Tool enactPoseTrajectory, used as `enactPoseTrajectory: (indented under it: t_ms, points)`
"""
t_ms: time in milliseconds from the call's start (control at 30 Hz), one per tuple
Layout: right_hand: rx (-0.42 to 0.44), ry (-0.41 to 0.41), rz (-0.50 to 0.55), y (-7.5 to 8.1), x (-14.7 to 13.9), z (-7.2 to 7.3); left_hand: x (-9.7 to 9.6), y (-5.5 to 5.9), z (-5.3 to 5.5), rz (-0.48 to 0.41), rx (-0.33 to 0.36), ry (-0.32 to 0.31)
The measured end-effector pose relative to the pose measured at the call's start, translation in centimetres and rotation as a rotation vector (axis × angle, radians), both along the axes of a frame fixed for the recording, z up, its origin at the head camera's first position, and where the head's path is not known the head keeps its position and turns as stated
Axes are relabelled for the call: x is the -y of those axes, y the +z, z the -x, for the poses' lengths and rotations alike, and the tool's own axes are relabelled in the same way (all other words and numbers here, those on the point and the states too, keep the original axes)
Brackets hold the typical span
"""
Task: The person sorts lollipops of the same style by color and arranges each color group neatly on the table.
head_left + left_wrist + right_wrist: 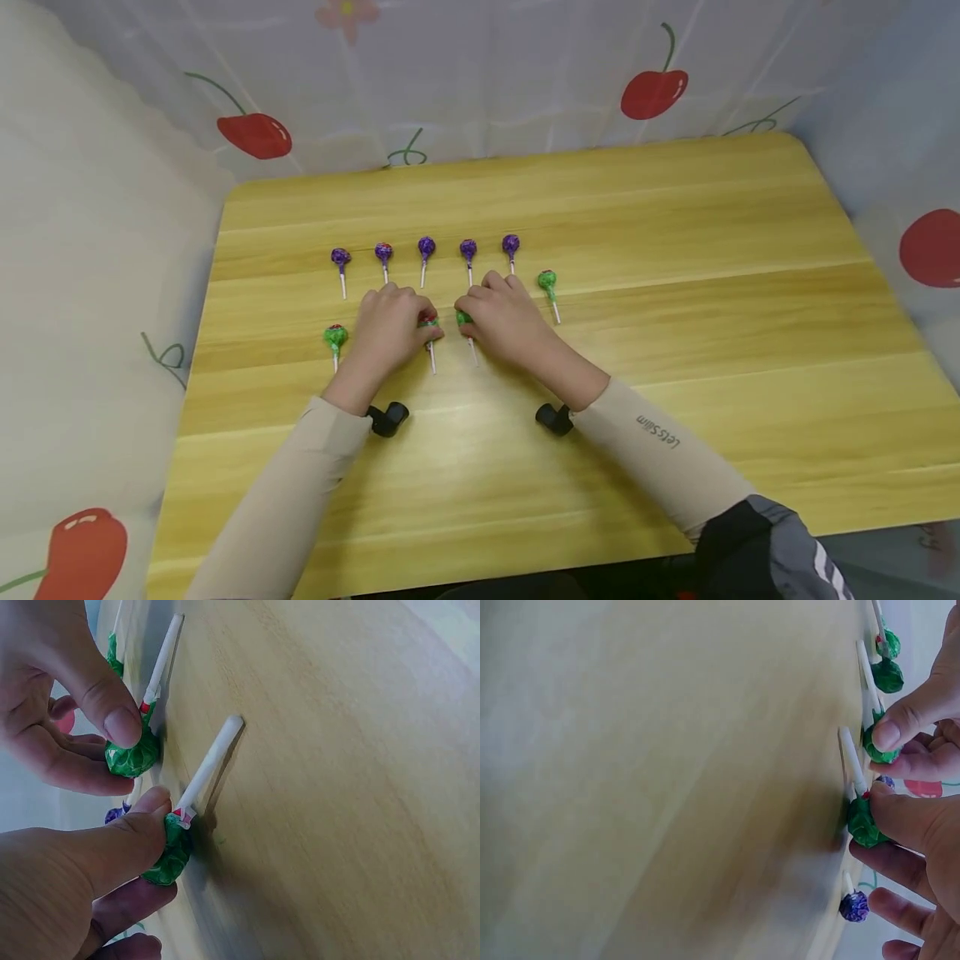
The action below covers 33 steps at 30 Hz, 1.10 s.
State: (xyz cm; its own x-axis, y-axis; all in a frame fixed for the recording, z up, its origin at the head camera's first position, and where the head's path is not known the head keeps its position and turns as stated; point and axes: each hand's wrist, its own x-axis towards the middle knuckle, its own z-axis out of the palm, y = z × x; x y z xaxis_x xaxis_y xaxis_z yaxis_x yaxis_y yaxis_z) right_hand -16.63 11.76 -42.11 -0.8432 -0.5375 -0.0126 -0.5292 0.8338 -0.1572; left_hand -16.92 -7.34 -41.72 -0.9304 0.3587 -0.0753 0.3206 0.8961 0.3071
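My left hand (397, 325) pinches a green-wrapped lollipop (172, 855) by its head between thumb and finger, its white stick pointing back toward me. Close beside it, my right hand (502, 321) pinches another green lollipop (864, 823) the same way. A further green lollipop (335, 336) lies left of the left hand, partly covered by the forearm, and one more (547, 280) lies to the right of the right hand. Two green lollipops (887, 675) show beyond the left hand in the right wrist view.
Several purple lollipops (427, 246) lie in a row on the wooden table (675, 333), beyond the hands, sticks toward me. Black devices (388, 419) sit at both wrists. A cherry-print curtain (487, 83) hangs along the table's far edge and sides.
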Motion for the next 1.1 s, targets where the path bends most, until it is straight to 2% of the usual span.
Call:
enactPoseTrajectory:
  t_ms: [300, 633, 800, 1100]
  points:
    - [0.007, 0.002, 0.01, 0.2, -0.5, -0.3, -0.6, 0.3, -0.2, -0.004, -0.006, 0.001]
    - [0.008, 0.005, 0.062, 0.1, -1.3, -0.5, -0.5, 0.1, -0.7, 0.043, -0.065, -0.033]
    - [0.015, 0.006, 0.078, 0.2, -1.7, -0.4, -0.3, -0.2, -1.2, 0.026, -0.105, -0.035]
    - [0.038, -0.11, 0.103, 1.3, -4.8, 0.5, 0.2, -0.8, -1.8, -0.039, -0.178, -0.047]
